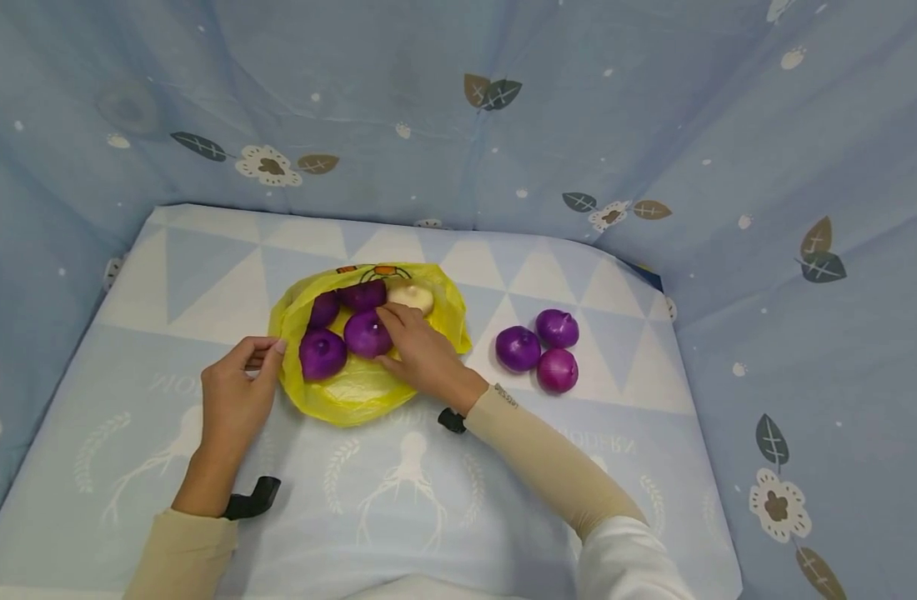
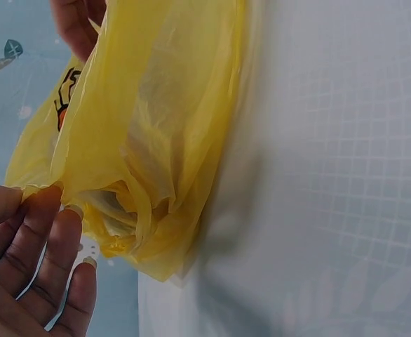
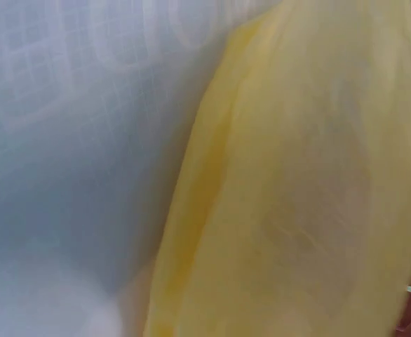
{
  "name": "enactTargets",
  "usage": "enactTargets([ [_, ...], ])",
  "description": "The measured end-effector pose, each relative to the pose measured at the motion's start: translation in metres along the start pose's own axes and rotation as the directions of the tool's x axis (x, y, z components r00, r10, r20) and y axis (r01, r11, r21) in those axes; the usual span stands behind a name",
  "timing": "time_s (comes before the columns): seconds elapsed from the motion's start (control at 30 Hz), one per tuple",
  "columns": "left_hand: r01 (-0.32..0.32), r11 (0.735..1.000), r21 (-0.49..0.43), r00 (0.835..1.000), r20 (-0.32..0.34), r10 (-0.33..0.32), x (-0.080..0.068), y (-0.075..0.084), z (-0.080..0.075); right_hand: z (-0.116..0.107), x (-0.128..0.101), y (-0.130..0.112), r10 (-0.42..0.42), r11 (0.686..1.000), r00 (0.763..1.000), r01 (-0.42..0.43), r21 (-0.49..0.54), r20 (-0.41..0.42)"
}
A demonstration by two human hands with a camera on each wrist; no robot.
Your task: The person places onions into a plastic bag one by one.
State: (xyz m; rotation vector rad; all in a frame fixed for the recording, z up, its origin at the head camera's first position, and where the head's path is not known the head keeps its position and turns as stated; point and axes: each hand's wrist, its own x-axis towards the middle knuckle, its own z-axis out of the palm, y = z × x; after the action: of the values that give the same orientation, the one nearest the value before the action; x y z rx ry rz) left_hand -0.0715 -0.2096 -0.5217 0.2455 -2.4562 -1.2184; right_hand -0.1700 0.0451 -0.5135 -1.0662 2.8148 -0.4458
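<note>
Onion (image 1: 364, 335) held in the right grip (image 1: 427, 357) needs care, I'd say from here, while the left grip (image 1: 237, 392), pinching the yellow bag (image 1: 346, 407) edge, should pull it wide.

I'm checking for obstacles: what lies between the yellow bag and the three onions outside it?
In the head view, only bare tablecloth separates the bag from those onions.

Beige forearm sleeves (image 1: 548, 454), dark lettering (image 1: 506, 396) on right one; white upper sleeve (image 1: 627, 558); black wrist fittings (image 1: 254, 500).
</note>
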Motion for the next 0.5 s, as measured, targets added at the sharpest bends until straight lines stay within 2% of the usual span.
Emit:
enactTargets([
  [0.27, -0.002, 1.000, 0.007, 1.000, 0.005, 0.001, 0.000, 0.000, 0.001, -0.020, -0.029, 0.008, -0.039, 0.998, 0.998, 0.042, 0.039, -0.058],
  [0.5, 0.002, 1.000, 0.014, 1.000, 0.006, -0.002, -0.001, 0.000, 0.001, -0.041, -0.060, 0.014, -0.021, 0.998, 0.993, 0.027, 0.049, -0.113],
])
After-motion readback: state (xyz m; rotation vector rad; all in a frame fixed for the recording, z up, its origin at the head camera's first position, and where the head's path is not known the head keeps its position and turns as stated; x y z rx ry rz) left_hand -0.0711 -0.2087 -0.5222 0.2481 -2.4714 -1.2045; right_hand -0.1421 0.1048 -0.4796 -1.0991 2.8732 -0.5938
